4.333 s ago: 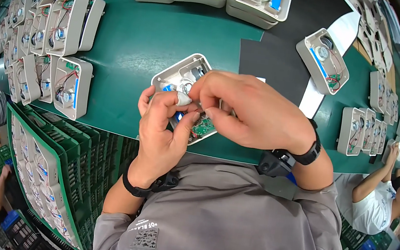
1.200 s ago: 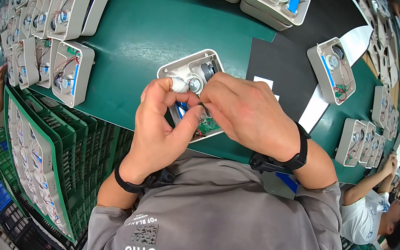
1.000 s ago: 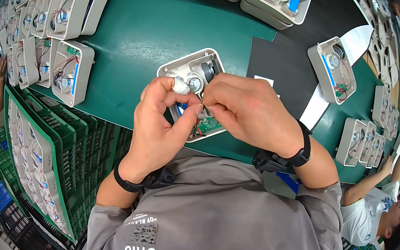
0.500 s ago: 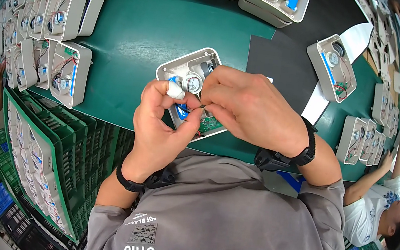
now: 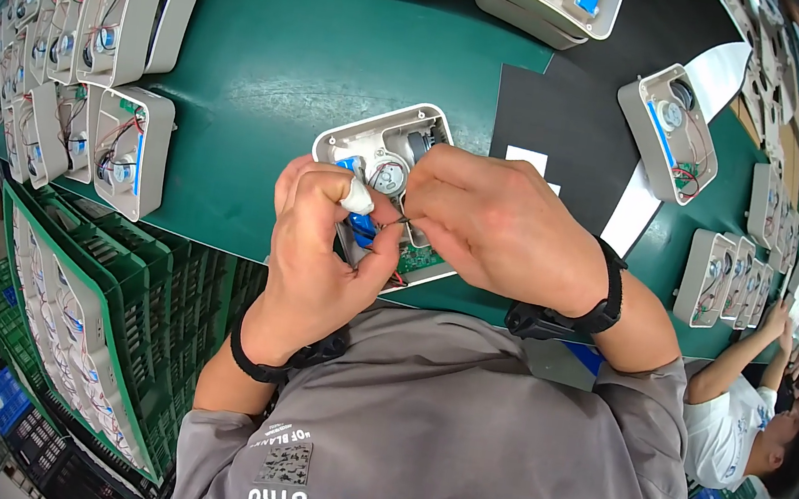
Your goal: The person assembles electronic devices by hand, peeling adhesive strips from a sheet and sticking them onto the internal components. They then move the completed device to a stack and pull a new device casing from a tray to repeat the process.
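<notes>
In front of me an open off-white plastic housing (image 5: pixel 376 123) lies on the green table. It holds a round white part (image 5: pixel 389 176), a dark round part (image 5: pixel 421 143), a blue-wrapped piece (image 5: pixel 360 230) and a green circuit board (image 5: pixel 421 259). Above the board, my right hand (image 5: pixel 514 222) is closed, pinching a thin dark wire (image 5: pixel 405 220) between thumb and forefinger. Close against it, my left hand (image 5: pixel 316 229) is also closed, thumb and finger pinched on the wire. One left finger wears a white wrap (image 5: pixel 358 196). The fingers partly hide the wire's ends.
Similar housings (image 5: pixel 119 21) are stacked at the left, along the far edge and at the right. One housing (image 5: pixel 669 134) lies by a black mat (image 5: pixel 578 122). Green crates (image 5: pixel 148 317) stand below the table's left edge. A co-worker (image 5: pixel 735 425) sits at the right.
Both hands stay pinched at the wire, with the fingers shifted slightly. The co-worker at the right has lowered a raised arm and now holds a pale flat piece.
</notes>
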{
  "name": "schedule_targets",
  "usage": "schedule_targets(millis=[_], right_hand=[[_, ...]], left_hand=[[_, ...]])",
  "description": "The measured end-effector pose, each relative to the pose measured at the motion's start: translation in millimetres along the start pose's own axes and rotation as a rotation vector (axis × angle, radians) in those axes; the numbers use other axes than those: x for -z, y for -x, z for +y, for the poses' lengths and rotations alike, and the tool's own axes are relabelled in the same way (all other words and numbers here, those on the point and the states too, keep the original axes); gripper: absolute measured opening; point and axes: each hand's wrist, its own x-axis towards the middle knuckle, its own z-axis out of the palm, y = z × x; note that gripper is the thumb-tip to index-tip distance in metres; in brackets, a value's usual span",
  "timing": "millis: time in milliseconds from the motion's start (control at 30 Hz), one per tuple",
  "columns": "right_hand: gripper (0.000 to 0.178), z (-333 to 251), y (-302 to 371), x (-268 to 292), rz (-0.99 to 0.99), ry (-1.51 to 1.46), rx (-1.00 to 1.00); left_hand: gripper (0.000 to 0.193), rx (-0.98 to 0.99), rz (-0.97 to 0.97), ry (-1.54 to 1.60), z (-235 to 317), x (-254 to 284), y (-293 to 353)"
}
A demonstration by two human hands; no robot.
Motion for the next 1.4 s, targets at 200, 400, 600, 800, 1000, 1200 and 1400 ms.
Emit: schedule_targets(millis=[200,400,600,800,1000,1200,1400], right_hand=[[0.011,2,1,2,-0.007,-0.091,0.007],[0.011,3,1,0,-0.001,-0.188,0.025],[0.011,0,0,3,-0.015,-0.182,0.006],[0.010,-3,3,0,-0.006,-0.056,-0.024],[0.010,-3,4,0,-0.007,-0.093,-0.022],[0.010,-9,8,-8,0.037,-0.053,-0.046],[0.013,-8,21,0,0.299,-0.242,-0.144]], left_hand=[[0.044,-0.047,-0.158,-0.021,-4,11,-6],[0.043,-0.017,-0.217,0.070,-8,15,-12],[0.043,-0.030,-0.251,0.044,-5,17,-12],[0.043,-0.038,-0.202,0.002,-2,11,-13],[0.045,-0.131,-0.257,-0.073,-1,13,-17],[0.047,-0.111,-0.216,-0.112,5,9,-11],[0.045,0.176,-0.174,-0.046,10,15,7]])
